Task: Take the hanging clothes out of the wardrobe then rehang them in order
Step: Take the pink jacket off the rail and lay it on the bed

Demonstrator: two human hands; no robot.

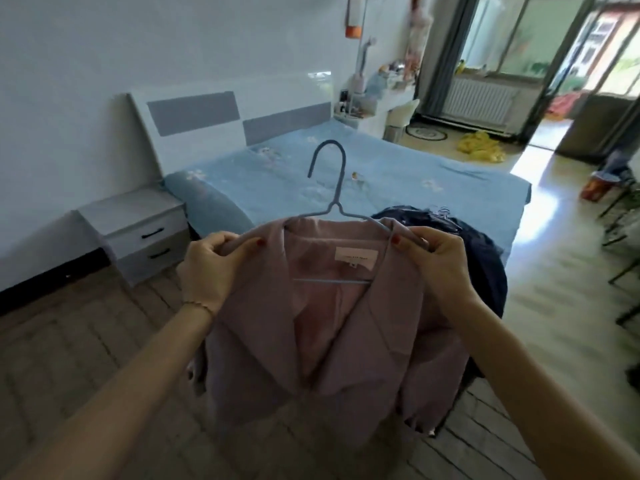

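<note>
A dusty-pink jacket (pixel 332 341) with a white neck label hangs on a blue wire hanger (pixel 330 174), held up in front of me. My left hand (pixel 211 268) grips the jacket's left shoulder over the hanger arm. My right hand (pixel 440 261) grips the right shoulder and the hanger's other arm. The hook points up, free of any rail. Behind the jacket, a pile of dark navy clothes (pixel 481 258) lies on the near corner of the bed. No wardrobe is in view.
A bed (pixel 398 168) with a light blue sheet stands ahead, its white and grey headboard (pixel 221 119) at the left. A grey nightstand (pixel 135 230) sits at the left. Yellow cloth (pixel 479 147) lies on the floor near the doorway; chair legs (pixel 623 237) stand at the right.
</note>
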